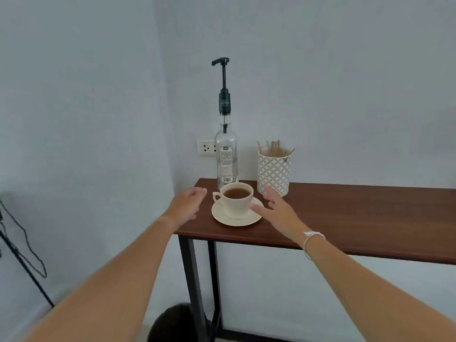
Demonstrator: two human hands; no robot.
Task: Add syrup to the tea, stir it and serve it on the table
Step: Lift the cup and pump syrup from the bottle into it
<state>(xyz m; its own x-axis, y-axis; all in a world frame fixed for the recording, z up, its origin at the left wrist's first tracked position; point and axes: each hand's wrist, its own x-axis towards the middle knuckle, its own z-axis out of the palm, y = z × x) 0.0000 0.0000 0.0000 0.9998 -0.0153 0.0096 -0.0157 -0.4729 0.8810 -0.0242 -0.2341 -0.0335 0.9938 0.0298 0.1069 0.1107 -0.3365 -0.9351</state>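
The cream porcelain teacup, filled with brown tea close to its rim, sits on a matching cream round saucer near the left front corner of the dark brown wooden surface, with the tall clear glass syrup bottle touching or just behind it. Both hands are released and hold nothing: the left hand hovers with loosely curled fingers just beside the cup's handle, and the right hand is spread flat at the saucer's right rim, the thumb apparently over its edge, though I cannot tell whether it touches. The main risk, as I judge it, is a spill: the tea stands high, so a jolt to the saucer or a tilted lift would slop it over, and the saucer lies close to the front edge of the surface. A clumsy reach could also knock the bottle, which is top-heavy with its long black pump fully raised and might tip towards the wall or onto the cup. The bottle's long axis is upright, and the pump's spout points left, away from the cup's opening, so pressing it now would likely miss the tea. The cup's handle points left towards the left hand. The white patterned ceramic holder of thin wooden stirrers stands just behind the right hand, upright, sticks fanned upward.
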